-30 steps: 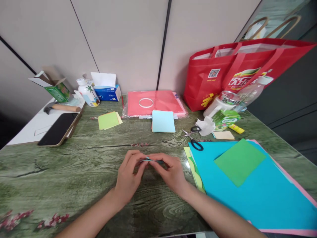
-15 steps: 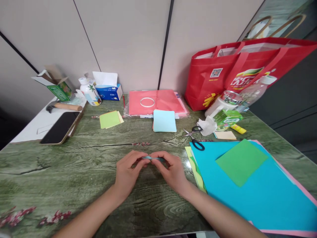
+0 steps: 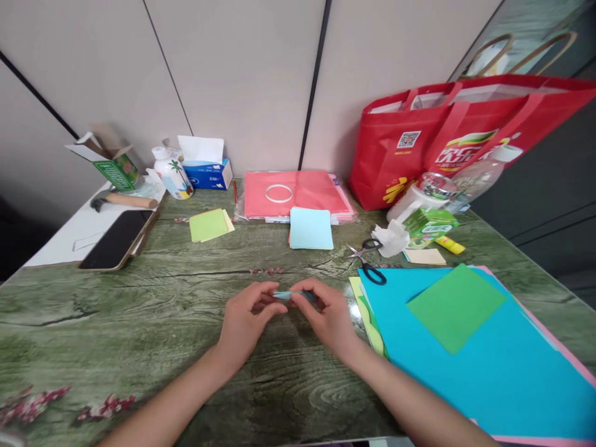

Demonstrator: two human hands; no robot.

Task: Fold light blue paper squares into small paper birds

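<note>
My left hand (image 3: 244,323) and my right hand (image 3: 328,316) meet over the middle of the green wood-grain table (image 3: 139,323). Both pinch a small folded piece of light blue paper (image 3: 289,295) between thumbs and fingertips, held just above the tabletop. Most of the paper is hidden by my fingers. A stack of light blue square sheets (image 3: 310,228) lies beyond my hands.
Large cyan sheet (image 3: 465,366) with a green square (image 3: 455,305) lies at right, scissors (image 3: 367,261) beside it. Behind stand a red bag (image 3: 442,143), red paper pack (image 3: 293,192) with a tape ring, green-yellow notes (image 3: 208,225), tissue box (image 3: 205,171), phone (image 3: 116,239), hammer (image 3: 123,200).
My hands stay together on the folded blue paper, with only small finger shifts. The view has drifted slightly.
</note>
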